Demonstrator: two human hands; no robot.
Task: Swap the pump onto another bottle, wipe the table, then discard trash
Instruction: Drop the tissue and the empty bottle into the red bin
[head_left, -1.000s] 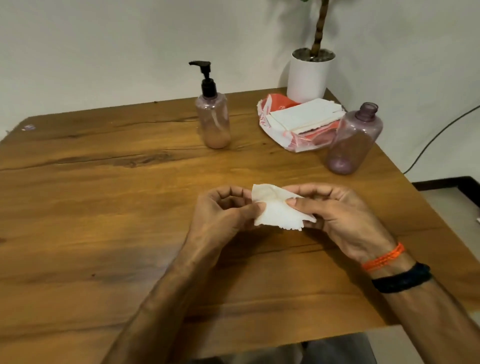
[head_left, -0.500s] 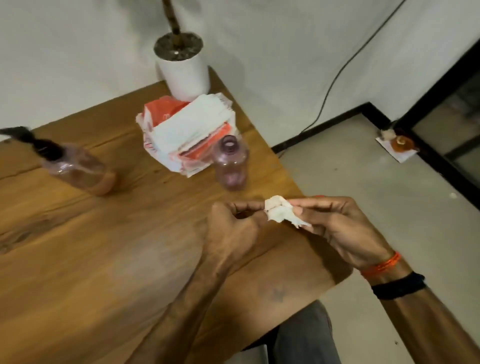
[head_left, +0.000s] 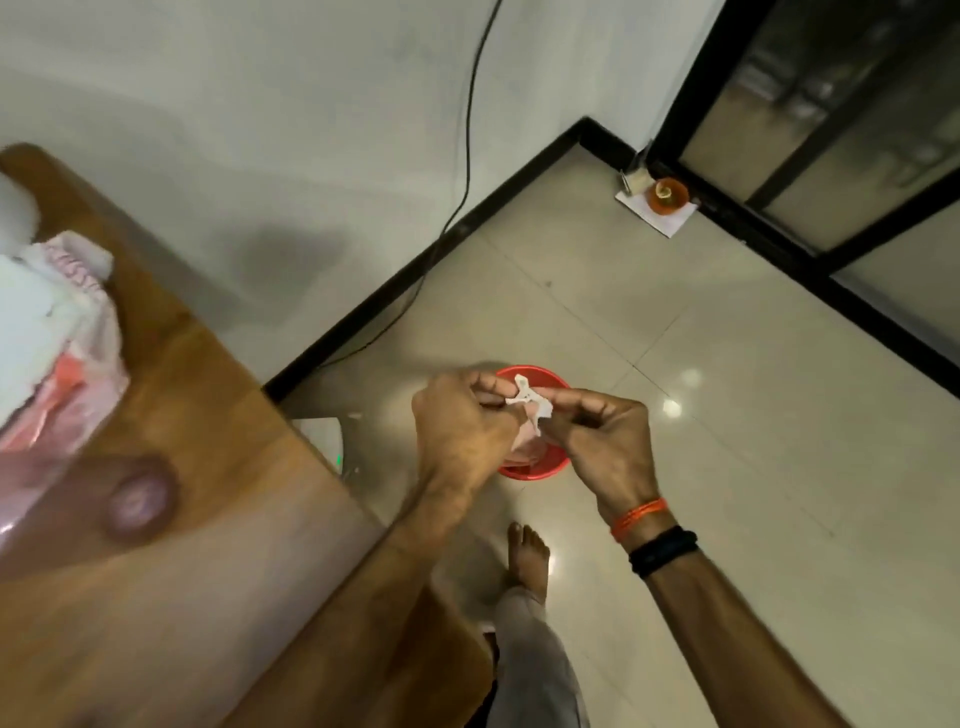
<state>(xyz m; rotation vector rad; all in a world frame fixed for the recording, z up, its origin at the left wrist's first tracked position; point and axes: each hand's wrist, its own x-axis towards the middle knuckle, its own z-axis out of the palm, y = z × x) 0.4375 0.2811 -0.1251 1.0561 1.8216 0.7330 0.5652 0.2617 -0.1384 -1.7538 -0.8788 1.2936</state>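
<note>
Now both hands meet over the floor, off the right edge of the table, and together they pinch a small crumpled white tissue (head_left: 527, 404). The left hand (head_left: 462, 434) has its fingers curled, with the tissue caught at their tips, and the right hand (head_left: 602, 441) closes its thumb and forefinger on the other side of the same tissue. Both forearms reach forward from the lower part of the view; the right wrist carries an orange thread band (head_left: 639, 517) and a black band (head_left: 662, 550). Directly under the hands stands a red bin (head_left: 530, 467) on the floor, its opening partly hidden by the hands, so the tissue hangs just above it. Below the hands a bare foot (head_left: 529, 558) rests on the tiles. At the left, the wooden table (head_left: 218, 395) ends in a rounded edge close to the left forearm. On it stands a purple bottle (head_left: 136, 501) with no pump, blurred and seen from above, and beside it lies a pink and white tissue pack (head_left: 57, 332). To the right of the bin the glossy pale tiled floor (head_left: 727, 415) lies open. A black baseboard runs along the white wall, and a dark cable (head_left: 470, 130) hangs down it. In the far corner a small orange object (head_left: 667, 195) sits on a white sheet, near a dark-framed door.
</note>
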